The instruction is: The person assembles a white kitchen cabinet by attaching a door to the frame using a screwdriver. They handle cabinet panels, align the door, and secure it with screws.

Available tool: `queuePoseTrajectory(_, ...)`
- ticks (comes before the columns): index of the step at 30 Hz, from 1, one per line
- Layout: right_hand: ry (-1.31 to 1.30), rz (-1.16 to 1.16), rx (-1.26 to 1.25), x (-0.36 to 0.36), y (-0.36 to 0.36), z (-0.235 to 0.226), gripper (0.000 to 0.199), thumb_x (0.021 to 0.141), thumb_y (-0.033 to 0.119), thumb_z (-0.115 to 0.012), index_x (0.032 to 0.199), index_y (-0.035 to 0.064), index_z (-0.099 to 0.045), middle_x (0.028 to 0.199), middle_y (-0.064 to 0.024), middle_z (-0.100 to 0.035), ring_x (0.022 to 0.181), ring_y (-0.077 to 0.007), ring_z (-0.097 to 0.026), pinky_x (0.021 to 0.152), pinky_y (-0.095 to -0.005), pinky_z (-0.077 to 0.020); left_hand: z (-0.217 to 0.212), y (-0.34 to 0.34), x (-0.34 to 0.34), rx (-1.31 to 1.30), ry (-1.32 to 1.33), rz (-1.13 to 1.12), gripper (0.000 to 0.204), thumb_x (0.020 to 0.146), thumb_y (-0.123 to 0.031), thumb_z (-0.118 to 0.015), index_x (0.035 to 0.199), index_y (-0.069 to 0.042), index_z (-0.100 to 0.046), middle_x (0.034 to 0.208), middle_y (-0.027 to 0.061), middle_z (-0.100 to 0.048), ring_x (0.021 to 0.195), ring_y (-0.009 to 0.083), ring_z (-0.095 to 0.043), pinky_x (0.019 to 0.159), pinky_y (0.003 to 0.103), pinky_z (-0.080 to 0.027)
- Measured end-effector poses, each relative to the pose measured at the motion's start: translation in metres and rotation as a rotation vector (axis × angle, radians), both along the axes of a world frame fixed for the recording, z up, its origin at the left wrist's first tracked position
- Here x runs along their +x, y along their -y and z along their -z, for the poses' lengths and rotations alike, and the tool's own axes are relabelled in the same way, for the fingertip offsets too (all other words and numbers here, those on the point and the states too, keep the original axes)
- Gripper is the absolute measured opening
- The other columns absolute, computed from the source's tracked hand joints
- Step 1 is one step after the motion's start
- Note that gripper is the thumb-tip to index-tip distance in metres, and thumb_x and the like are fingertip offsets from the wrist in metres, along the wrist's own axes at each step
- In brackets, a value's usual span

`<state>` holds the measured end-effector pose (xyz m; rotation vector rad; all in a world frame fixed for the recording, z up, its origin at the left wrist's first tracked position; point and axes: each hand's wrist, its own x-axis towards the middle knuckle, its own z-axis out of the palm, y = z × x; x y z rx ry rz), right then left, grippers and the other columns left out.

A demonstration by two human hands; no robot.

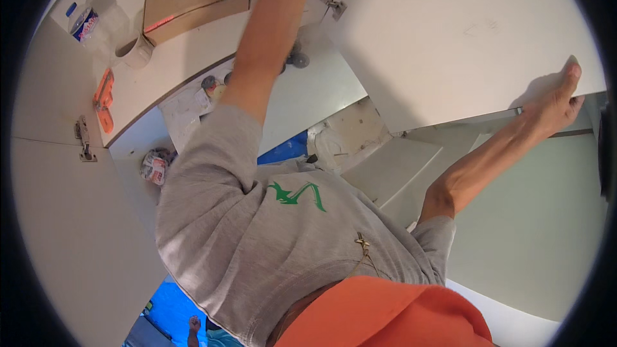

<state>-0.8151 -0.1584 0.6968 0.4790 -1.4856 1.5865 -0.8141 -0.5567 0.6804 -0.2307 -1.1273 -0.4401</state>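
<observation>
My left forearm point(273, 32) stretches up past the top edge, so the left hand is out of sight. Beside that forearm, a metal hinge point(328, 0) joins a large white cabinet door panel point(469, 19). At the far right, my right hand point(559, 99) grips the panel's lower edge near its corner. The thumb rests against the white face, while the other fingers are mostly hidden behind the edge. My grey T-shirt point(257, 244) and an orange cap brim point(385, 315) fill the lower middle.
A shelf at the upper left carries a cardboard box point(196, 0), a mug point(134, 50), a clear plastic bottle point(90, 22) and an orange tool point(104, 99). Another door point(71, 218) hangs at the left. Another person's hand point(195, 323) shows at the lower left, near blue sheeting point(170, 302).
</observation>
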Motion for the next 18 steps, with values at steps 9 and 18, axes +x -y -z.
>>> queuePoseTrajectory(9,-0.032,0.028,0.003,0.011,0.006,0.0,0.043,0.084,0.032,-0.078,0.11,-0.0011,-0.067,0.107,-0.0121,-0.068,0.09,-0.0209,-0.065,0.071,-0.034,-0.0553,0.29,-0.001,-0.056,0.845,0.115,0.162,0.043,0.108,-0.035,-0.038,0.102,0.002,-0.059,0.087,0.0094,-0.059,0.081,0.0218,-0.055,0.077,0.036,-0.046)
queuePoseTrajectory(18,-0.032,0.076,0.01,-0.001,0.003,0.0,0.045,0.079,0.034,-0.08,0.107,0.0003,-0.07,0.099,-0.0141,-0.07,0.089,-0.023,-0.068,0.08,-0.0353,-0.0566,0.291,-0.014,-0.073,0.99,0.244,0.398,0.04,0.11,-0.032,-0.034,0.105,0.0,-0.057,0.085,0.0051,-0.054,0.079,0.0191,-0.05,0.075,0.033,-0.044)
